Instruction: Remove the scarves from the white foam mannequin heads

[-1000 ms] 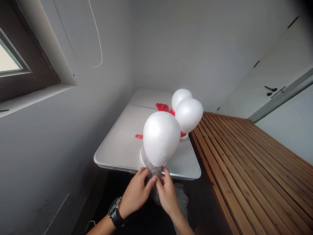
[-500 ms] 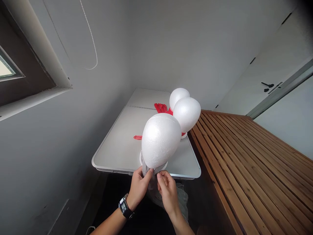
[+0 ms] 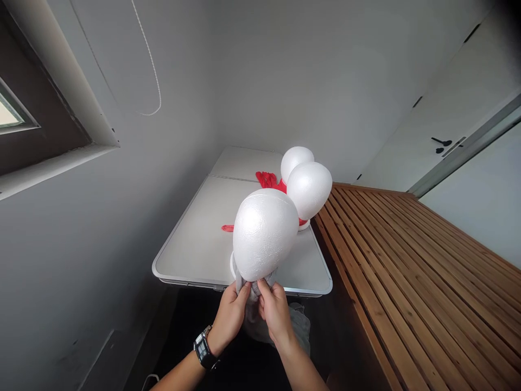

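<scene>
Grey cloth (image 3: 253,309) gathered between left fingers (image 3: 244,294) and right fingers (image 3: 266,292), both pinching it, under white head form (image 3: 265,233).

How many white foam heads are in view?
3: nearest foam head, at the table edge; middle foam head, behind it to the right; farthest foam head, partly behind the middle one. Another could be hidden behind them.

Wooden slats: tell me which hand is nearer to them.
Right. The right hand, pinching the gray cloth, is left of the wooden slats; the left hand, also pinching it, is farther left.
</scene>
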`<control>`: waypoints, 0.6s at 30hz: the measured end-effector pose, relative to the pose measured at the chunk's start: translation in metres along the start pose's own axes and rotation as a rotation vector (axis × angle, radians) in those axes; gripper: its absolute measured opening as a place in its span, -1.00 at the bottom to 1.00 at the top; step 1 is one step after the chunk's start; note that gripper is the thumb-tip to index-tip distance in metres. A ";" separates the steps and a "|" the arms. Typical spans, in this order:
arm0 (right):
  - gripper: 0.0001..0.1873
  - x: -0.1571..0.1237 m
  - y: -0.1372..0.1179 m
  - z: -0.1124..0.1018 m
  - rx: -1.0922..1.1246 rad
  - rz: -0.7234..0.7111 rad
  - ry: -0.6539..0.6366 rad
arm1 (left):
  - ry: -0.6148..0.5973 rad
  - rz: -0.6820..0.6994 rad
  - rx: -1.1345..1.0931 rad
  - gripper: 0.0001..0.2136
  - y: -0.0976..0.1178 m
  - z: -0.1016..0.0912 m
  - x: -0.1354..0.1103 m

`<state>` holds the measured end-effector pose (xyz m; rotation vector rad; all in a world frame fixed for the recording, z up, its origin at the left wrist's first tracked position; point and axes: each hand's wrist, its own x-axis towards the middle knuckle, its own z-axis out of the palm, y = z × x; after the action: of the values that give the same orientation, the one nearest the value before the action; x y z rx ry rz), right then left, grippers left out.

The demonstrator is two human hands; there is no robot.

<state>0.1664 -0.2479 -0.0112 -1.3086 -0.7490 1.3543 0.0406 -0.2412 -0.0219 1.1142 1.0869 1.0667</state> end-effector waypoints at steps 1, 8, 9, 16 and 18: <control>-0.31 -0.001 0.002 0.000 0.036 0.024 0.001 | 0.008 -0.001 -0.017 -0.55 -0.001 0.002 -0.002; -0.27 -0.006 0.005 -0.003 0.063 0.018 0.009 | -0.032 -0.007 -0.110 -0.57 0.005 0.003 -0.006; -0.27 -0.006 0.004 -0.002 0.096 0.032 0.021 | -0.034 -0.016 -0.156 -0.57 0.004 0.002 -0.004; -0.28 -0.005 -0.001 0.005 0.273 0.081 0.059 | -0.074 -0.138 -0.404 -0.60 0.002 0.000 0.003; -0.29 -0.004 -0.002 0.003 0.274 0.070 0.054 | -0.020 -0.167 -0.433 -0.63 0.002 0.001 0.001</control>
<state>0.1636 -0.2510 -0.0076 -1.1564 -0.4647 1.4162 0.0411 -0.2401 -0.0194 0.6758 0.8614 1.0896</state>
